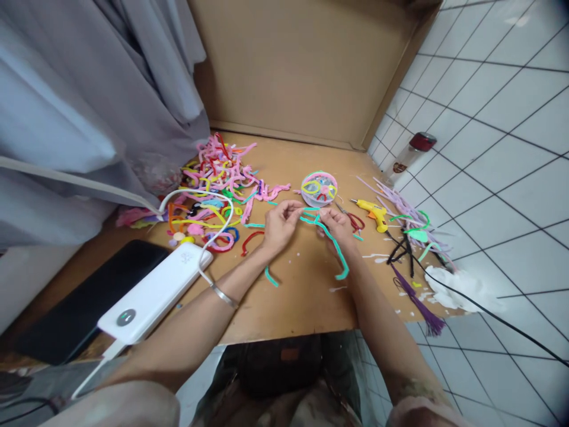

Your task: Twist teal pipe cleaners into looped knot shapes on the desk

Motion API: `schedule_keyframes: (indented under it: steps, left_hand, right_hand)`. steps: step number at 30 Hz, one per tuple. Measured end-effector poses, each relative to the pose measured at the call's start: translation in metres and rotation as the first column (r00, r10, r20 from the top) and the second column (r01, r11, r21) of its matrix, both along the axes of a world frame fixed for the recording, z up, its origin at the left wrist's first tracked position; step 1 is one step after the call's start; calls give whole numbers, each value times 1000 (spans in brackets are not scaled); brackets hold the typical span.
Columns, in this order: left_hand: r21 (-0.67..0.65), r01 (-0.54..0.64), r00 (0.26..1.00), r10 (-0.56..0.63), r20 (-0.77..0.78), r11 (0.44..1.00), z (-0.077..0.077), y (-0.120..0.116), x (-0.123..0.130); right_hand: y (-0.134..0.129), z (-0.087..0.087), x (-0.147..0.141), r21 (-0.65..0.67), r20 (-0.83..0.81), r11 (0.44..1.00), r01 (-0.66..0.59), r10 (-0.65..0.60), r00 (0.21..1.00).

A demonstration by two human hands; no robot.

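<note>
A bent, fuzzy turquoise pipe-cleaner shape (331, 235) is pinched in closed fingertips by the left hand (280, 226) and right hand (336, 225), seemingly for steadiness.

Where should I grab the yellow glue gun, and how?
I'd take the yellow glue gun by its handle, coming from the near right: the handle juts toward the near side, while the nozzle points left, away from that grip.

Forearms (195, 332) angled inward; left hand (282, 226), right hand (338, 226) nearly meeting, fingertips (299, 212) apparently pinched.
</note>
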State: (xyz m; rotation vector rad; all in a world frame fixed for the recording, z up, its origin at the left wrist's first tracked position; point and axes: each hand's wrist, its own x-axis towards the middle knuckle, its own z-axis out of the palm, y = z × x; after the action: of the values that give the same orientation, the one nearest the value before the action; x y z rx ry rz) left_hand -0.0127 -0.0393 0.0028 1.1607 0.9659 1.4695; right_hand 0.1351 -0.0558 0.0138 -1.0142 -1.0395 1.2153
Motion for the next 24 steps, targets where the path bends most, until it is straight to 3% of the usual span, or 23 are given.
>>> schedule_keyframes:
  steps: [4, 9, 13, 18, 24]
  left_hand:
    - [-126, 130, 987, -117, 108, 983, -4, 1, -1]
    - [-240, 317, 930, -252, 267, 917, -6, -5, 2]
    - [-277, 331, 910, -228, 346, 902, -4, -7, 3]
    - [-207, 398, 857, -282, 431, 894, -1, -5, 3]
    - [-315, 289, 914, -163, 370, 904, 4, -2, 0]
  right_hand:
    - [-2, 0, -4, 5, -5, 1000, 9, -9, 1000]
    - [-2, -4, -5, -25, -63, 998, 57, -58, 996]
    - [-2, -7, -2, -48, -79, 999, -10, 6, 997]
    - [-3, -6, -2, -142, -209, 963, -230, 198, 958]
    - [-3, 1, 4, -160, -348, 931, -330, 259, 901]
